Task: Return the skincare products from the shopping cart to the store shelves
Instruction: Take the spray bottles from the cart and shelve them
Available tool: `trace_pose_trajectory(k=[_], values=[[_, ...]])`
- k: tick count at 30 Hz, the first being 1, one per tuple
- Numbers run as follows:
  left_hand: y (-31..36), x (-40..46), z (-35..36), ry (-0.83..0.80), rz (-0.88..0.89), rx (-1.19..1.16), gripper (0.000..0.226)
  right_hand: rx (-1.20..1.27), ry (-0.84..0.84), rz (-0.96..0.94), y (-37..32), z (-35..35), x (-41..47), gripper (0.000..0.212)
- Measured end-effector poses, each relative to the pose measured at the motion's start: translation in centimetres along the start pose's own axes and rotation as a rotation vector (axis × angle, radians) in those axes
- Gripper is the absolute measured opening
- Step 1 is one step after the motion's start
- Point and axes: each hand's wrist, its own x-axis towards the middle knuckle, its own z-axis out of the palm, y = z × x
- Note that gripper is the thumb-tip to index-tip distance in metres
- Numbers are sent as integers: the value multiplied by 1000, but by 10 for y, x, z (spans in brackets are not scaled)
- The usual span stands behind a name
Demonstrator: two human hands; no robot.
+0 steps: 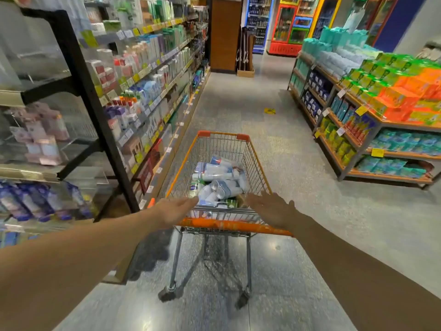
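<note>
**Pushing a loaded cart down the skincare aisle**

Head cam only: both hands were stretched out flat over the orange handle of the shopping cart, left hand and right hand with fingers straight, gripping nothing. The skincare products were all piled loose in the basket. The store shelves ran close on the left. My guess: with no real grip, the cart could drift into those shelves and knock stuff off.

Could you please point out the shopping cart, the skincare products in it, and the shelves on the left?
shopping cart (pixel 236 225): head view, orange handle bar.
skincare products (pixel 220 180): head view, middle of the pile.
shelves (pixel 152 70): head view, a stocked row.
</note>
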Motion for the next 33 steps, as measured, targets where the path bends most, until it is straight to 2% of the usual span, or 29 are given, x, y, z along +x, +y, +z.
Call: trace_pose_trajectory(k=[1, 5, 7, 11, 13, 17, 20, 24, 27, 30, 33], values=[[0, -1, 2, -10, 19, 1, 133, -12, -25, -7, 3, 5, 1, 83], [1, -4, 15, -34, -46, 39, 99, -14, -80, -20, 15, 21, 3, 72], [3, -3, 19, -56, -59, 146, 96, 40, -144, 1, 17, 28, 0, 64], [-4, 9, 26, -56, -60, 306, 101, 64, -208, 3, 29, 45, 7, 65], [-5, 13, 28, -21, -59, 350, 102, 8, -147, 23, 36, 57, 13, 64], [-3, 23, 35, 94, -50, 424, 82, -78, 49, 32, 38, 81, 15, 61], [-2, 32, 38, 112, -57, 460, 80, -93, 158, 12, 32, 83, 18, 59], [-6, 49, 37, 101, -109, 441, 84, -176, 159, -5, 31, 81, 31, 66], [-11, 56, 40, 125, -84, 477, 70, -265, 165, 7, 31, 82, 39, 70], [-16, 59, 47, 273, -27, 473, 51, -354, 210, -33, 34, 83, 46, 72], [-20, 64, 53, 360, -4, 470, 54, -302, 197, -66, 39, 83, 49, 70]])
